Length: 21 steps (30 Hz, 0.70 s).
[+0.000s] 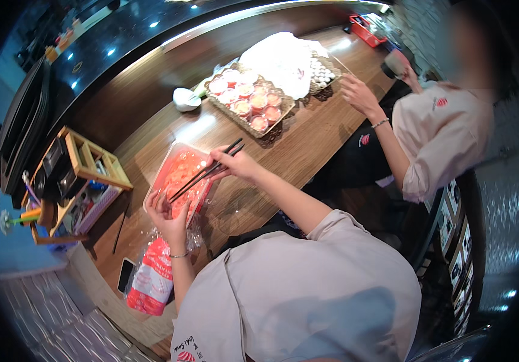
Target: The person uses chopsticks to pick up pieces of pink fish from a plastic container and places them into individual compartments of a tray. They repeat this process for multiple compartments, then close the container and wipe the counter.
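A pair of black chopsticks (202,175) is in my right hand (230,164), its fingers closed round them over the far right edge of a white tray. The tray (149,192) holds shiny orange-pink food pieces (184,172). The chopstick tips point down toward my left hand (166,216). That hand is at the tray's near left end, thumb and fingers curved and apart; I make out nothing held between them. Just below it lies a red and white plastic bag (152,277), with crumpled clear plastic (196,237) beside the tray.
A woven basket (244,123) of lidded orange-topped cups stands farther back, near a white plastic bag (280,60) and a basket of small white items (321,73). A white bowl (185,99), phone (126,273) and wooden rack (99,160) are left. Another person (437,130) is right.
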Tool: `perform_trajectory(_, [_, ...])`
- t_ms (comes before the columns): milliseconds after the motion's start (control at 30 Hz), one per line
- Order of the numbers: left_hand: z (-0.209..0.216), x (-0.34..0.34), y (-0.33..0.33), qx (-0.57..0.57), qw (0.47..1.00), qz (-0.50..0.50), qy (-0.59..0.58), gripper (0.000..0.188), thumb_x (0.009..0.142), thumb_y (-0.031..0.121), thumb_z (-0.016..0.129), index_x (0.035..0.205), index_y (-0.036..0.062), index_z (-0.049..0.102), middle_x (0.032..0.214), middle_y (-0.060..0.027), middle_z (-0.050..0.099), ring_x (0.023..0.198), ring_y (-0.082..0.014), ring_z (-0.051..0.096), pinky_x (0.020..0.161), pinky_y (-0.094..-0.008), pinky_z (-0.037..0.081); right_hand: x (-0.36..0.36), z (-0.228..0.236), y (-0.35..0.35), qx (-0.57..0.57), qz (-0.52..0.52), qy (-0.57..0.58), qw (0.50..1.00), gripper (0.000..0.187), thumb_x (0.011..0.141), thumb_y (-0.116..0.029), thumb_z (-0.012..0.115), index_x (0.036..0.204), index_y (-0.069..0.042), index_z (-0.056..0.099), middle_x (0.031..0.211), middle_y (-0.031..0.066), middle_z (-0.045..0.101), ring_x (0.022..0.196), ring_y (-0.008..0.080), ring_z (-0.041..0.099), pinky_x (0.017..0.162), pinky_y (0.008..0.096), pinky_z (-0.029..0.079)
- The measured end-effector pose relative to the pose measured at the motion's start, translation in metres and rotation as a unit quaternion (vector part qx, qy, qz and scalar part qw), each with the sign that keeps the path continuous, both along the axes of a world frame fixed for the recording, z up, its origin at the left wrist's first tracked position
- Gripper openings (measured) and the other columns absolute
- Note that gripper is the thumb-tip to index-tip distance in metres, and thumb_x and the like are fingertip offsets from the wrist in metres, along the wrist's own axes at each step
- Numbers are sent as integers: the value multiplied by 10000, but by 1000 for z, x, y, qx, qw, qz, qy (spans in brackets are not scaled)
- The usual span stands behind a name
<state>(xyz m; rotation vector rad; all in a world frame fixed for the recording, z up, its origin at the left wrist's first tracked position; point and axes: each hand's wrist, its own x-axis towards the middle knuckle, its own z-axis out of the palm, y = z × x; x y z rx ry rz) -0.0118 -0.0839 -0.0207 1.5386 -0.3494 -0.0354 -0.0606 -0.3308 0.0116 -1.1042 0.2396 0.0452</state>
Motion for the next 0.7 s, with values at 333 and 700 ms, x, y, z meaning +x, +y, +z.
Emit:
perform_trajectory(333, [17,9,-3,-84,995,17,47,748,729,-124,744,1331,103,362,1200,-86,528,1103,-156,542,876,-253,515,-20,64,-50,-107,-212,-224,945,470,1053,-366,361,810,-32,586,889,105,683,867,229,660,755,312,554])
perform_trajectory(700, [64,-5,-35,-143,985,-64,71,787,721,-126,739,1349,94,319,1286,-154,488,1200,-223,516,953,-334,516,-32,43,18,-369,4,-137,919,369,824,-294,763,1087,-54,667,716,-39,505,641,59,442,615,232,403])
